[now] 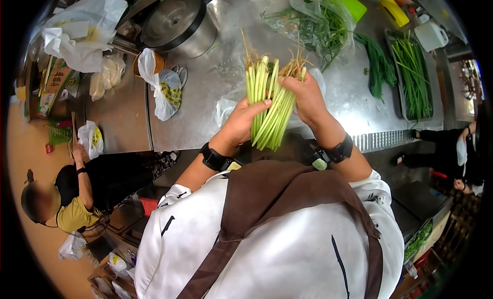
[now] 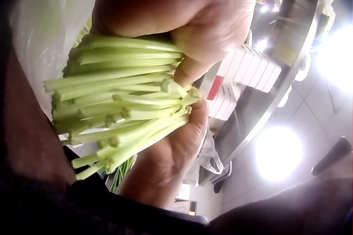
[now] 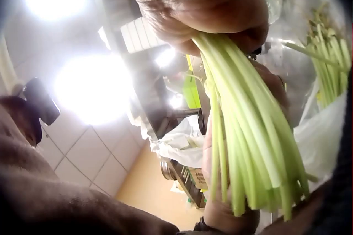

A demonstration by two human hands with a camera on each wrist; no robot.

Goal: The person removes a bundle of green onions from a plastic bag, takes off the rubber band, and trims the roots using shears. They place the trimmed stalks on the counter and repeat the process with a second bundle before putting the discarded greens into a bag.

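Note:
A bunch of pale green stalks (image 1: 273, 119) with stringy brown roots at the top is held over the metal table in the head view. The left hand (image 1: 241, 122) grips it from the left, thumb lying across the stalks. On the other side the right hand (image 1: 308, 101) pinches stalks just below the roots, thumb towards them. Cut stalk ends (image 2: 127, 114) fan out below the left hand (image 2: 182, 14) in the left wrist view. In the right wrist view the right hand (image 3: 204, 3) is curled round the upper part of the stalks (image 3: 248, 119).
A lidded pot (image 1: 177, 21) stands at the back left, near a tied bag (image 1: 167, 96). Leafy greens in clear plastic (image 1: 323, 29) lie behind the hands. A tray (image 1: 434, 104) of long greens is at the right. One person (image 1: 77, 196) is at the left, another at the right.

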